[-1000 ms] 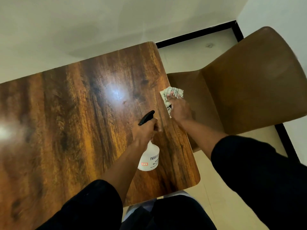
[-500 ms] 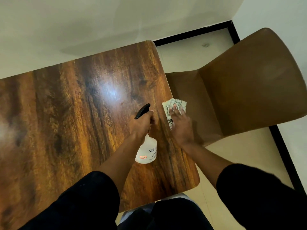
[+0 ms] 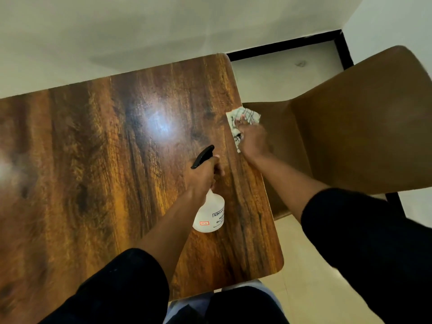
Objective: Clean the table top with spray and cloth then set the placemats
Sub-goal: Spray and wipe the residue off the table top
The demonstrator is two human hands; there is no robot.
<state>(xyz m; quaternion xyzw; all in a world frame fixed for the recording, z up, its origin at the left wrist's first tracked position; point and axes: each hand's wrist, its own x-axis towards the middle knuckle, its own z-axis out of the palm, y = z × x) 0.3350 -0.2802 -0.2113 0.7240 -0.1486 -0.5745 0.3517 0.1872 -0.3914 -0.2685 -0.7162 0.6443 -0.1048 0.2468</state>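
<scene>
Head view: left hand (image 3: pixel 203 174) curled round the neck of a white spray bottle (image 3: pixel 209 212), black nozzle pointing up-left, held above the wooden surface (image 3: pixel 98 164). Right hand (image 3: pixel 253 139) presses a checked cloth (image 3: pixel 240 120) onto the surface's right edge, fingers on top of the cloth; whether they curl into it I cannot tell. Brown chair (image 3: pixel 355 127) just beside that edge. Black sleeves on both arms.

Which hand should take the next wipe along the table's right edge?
Right. The right hand already presses the cloth on the table at that edge, while the left hand grips the spray bottle above the middle.
</scene>
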